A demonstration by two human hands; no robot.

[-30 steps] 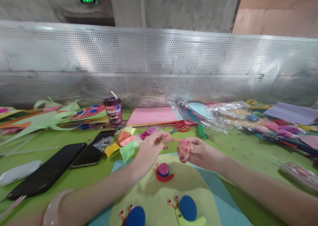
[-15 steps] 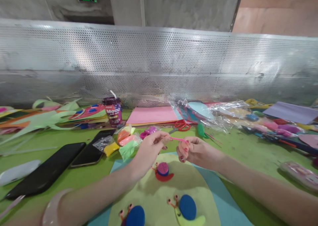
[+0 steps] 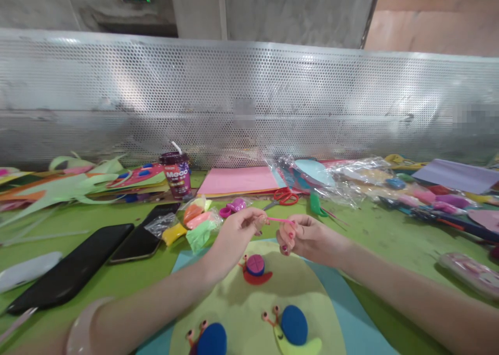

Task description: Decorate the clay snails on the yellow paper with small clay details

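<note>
My left hand (image 3: 237, 233) and my right hand (image 3: 302, 236) each pinch one end of a thin pink clay strand (image 3: 281, 220), stretched between them above the table. Below them lies a pale green paper shape (image 3: 249, 303) on a blue sheet (image 3: 351, 324). A clay snail with a purple shell and red body (image 3: 255, 269) sits on it just under my hands. Two snails with blue shells, one (image 3: 293, 328) to the right and one (image 3: 210, 339) at the bottom edge, sit nearer to me.
Small bags of coloured clay (image 3: 197, 222) lie left of my hands, beside two dark phones (image 3: 74, 266) (image 3: 146, 235). A purple drink cup (image 3: 177, 174), pink paper (image 3: 239, 181), red scissors (image 3: 286, 196) and clear packets (image 3: 351, 181) line the back, before a perforated metal panel (image 3: 249, 100).
My hands have barely moved; they stay pinched on the pink strand, which looks very slightly shorter between them.
</note>
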